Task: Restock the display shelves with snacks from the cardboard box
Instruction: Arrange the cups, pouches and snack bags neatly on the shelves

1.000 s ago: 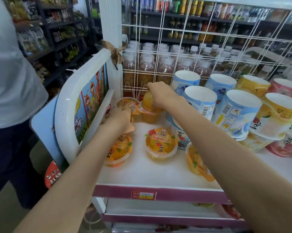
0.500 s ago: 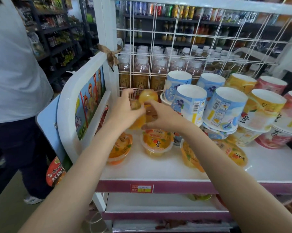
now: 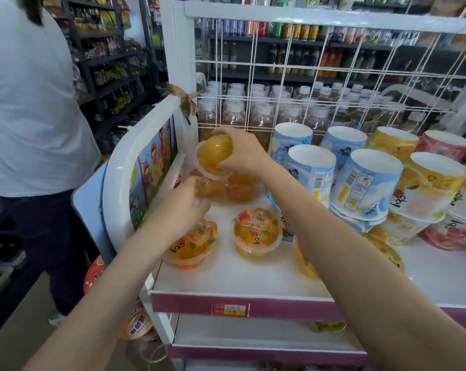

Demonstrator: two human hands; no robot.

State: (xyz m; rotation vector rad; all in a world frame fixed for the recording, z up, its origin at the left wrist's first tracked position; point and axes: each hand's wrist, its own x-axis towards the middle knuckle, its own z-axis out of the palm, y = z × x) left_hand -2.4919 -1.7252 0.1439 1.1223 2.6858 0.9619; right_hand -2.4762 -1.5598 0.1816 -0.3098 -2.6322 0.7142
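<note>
Since half a second ago, the right hand has lifted the orange jelly cup above the back cups, its grip curled around it, bottom tipped toward the camera. Lower now, the left hand hovers blurred, grip loosely spread, over a front cup on the white shelf.

Orange jelly cups: six visible. Tall tubs: at least eight.

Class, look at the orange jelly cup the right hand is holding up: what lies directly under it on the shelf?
Under the held jelly cup sit two more orange jelly cups on the shelf; the left hand covers part of them.
</note>
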